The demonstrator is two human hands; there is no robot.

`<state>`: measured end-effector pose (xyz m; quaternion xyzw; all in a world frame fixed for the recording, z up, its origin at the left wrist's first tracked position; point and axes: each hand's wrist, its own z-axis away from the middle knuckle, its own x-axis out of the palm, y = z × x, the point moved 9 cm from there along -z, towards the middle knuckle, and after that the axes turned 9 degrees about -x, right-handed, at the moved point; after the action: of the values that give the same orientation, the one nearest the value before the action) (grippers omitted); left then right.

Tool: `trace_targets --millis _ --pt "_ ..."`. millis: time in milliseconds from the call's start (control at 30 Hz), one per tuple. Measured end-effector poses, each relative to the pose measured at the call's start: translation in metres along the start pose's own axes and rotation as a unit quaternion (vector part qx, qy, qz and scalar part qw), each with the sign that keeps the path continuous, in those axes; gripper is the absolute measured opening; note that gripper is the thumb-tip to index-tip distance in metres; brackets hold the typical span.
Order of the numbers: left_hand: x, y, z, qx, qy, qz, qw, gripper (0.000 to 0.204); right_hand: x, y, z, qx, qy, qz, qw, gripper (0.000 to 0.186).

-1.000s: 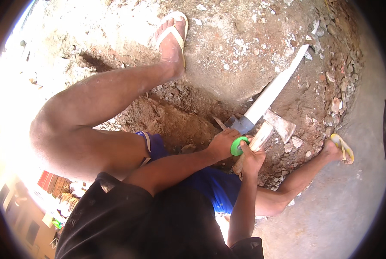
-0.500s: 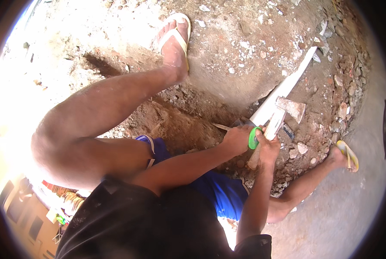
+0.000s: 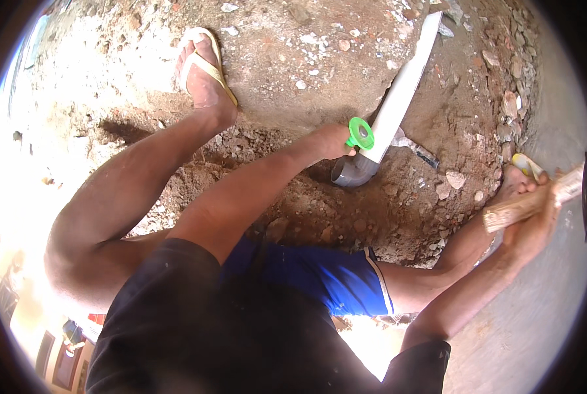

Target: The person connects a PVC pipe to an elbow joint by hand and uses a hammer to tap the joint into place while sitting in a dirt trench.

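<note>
- Pipe (image 3: 405,85) first, and it is the biggest piece in play: a long white plastic pipe lying at a slant on the dug-up soil (image 3: 293,59), its far end pointing up toward the top of the view, its near end dipping into the hollow in front of the person.
- Down at that low end a grey elbow fitting (image 3: 352,172) is sitting on the pipe, its open mouth facing down-left into the hole.
- Over on the right, a wooden handle (image 3: 533,200) is sticking out across the view, pale and rough; its far end is running off toward the rim, so what is on the end of it cannot be told.
- Right hand (image 3: 533,230) is wrapping around that wooden handle, fingers closed tight about it, well apart from the pipe, out by the grey concrete (image 3: 536,328) strip.
- Left hand (image 3: 336,141) is reaching forward to the low end of the pipe, fingers curled and pinching a green ring-shaped part (image 3: 360,133) that is sitting right against the pipe just above the elbow.
- Left foot in a pale sandal (image 3: 205,62) is planting on the packed earth at upper left, well apart from the pipe.
- Right foot is resting near the right hand, with a yellow sandal strap (image 3: 526,164) showing just above the handle.
- Small stones and rubble (image 3: 454,178) are lying scattered between the elbow and the right foot.
</note>
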<state>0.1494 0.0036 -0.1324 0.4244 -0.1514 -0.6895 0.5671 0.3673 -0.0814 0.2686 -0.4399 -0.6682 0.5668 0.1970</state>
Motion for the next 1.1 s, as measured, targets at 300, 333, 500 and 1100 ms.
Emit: trace_targets --millis 300,333,500,1100 --pt "-0.001 0.035 0.002 0.028 -0.030 -0.041 0.998 0.039 0.002 0.009 0.029 0.008 0.028 0.007 1.000 0.034" --pt "-0.002 0.034 0.001 0.026 -0.026 -0.030 0.999 0.039 0.005 0.021 0.036 0.027 0.026 0.007 0.999 0.034" --pt "0.008 0.036 -0.006 0.024 -0.056 -0.042 0.997 0.038 0.001 0.064 0.061 0.115 0.056 0.017 0.992 0.037" --pt "0.004 0.030 -0.013 0.038 0.007 0.021 0.999 0.043 -0.015 0.212 0.158 0.147 0.016 0.170 0.974 0.021"
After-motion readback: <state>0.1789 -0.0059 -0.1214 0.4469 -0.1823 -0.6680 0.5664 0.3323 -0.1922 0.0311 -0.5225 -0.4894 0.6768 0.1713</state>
